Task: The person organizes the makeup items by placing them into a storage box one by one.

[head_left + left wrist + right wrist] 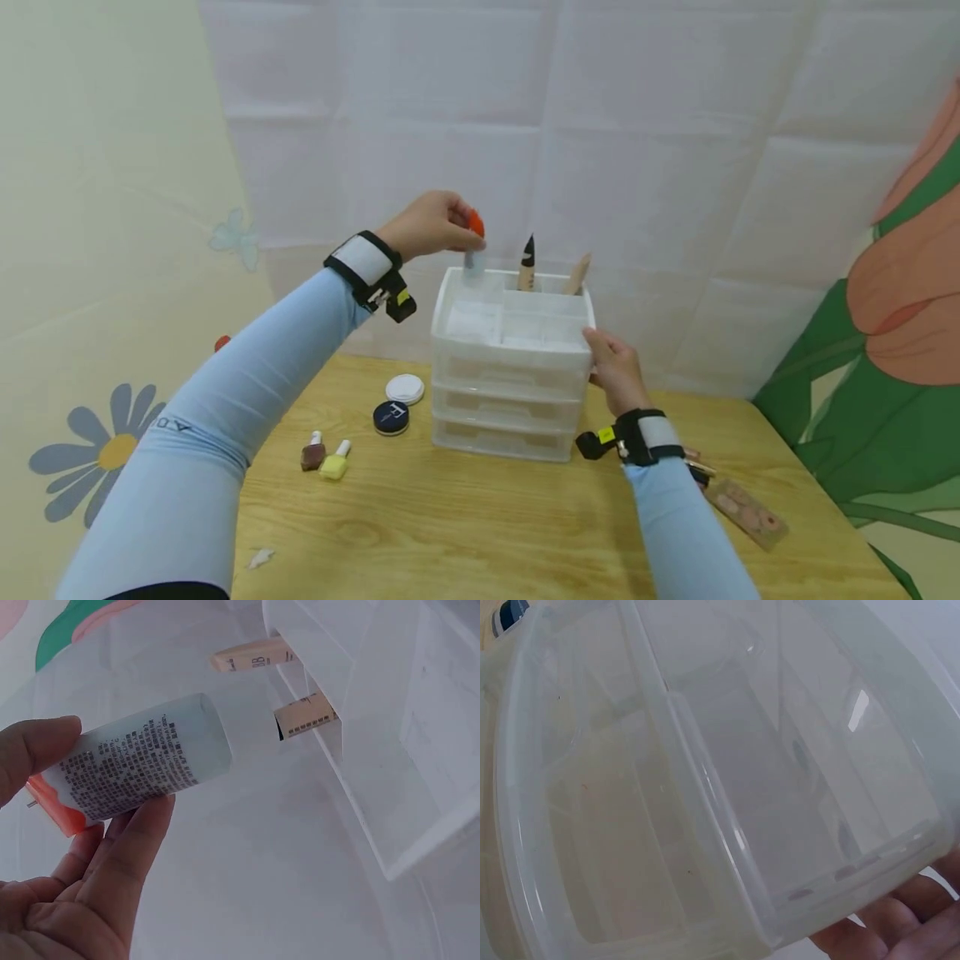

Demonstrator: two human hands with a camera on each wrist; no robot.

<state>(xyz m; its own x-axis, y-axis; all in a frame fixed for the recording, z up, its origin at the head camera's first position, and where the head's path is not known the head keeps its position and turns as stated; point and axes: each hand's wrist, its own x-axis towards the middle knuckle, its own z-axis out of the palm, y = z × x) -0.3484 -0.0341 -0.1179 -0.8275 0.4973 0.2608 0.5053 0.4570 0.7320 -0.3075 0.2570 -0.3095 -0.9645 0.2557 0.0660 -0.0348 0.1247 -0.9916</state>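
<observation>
My left hand (431, 227) pinches a clear bottle (150, 757) with small dark print and an orange-red end, between thumb and fingers. It is held over the back left compartment of a white drawer organizer (510, 375), orange end up. In the left wrist view the bottle's lower end points at the organizer's top. My right hand (618, 368) grips the organizer's right side at the upper front corner; in the right wrist view its fingers (900, 922) lie along the edge. A black-tipped beige tube (527, 271) and a plain beige tube (577, 277) stand in the back compartments.
Left of the organizer lie a white round disc (405, 388) and a dark round compact (391, 417). A brown nail polish bottle (312, 454) and a yellow one (335, 463) lie nearer. A floral palette (747, 512) lies right, beside the right forearm. White cloth (645, 167) hangs behind.
</observation>
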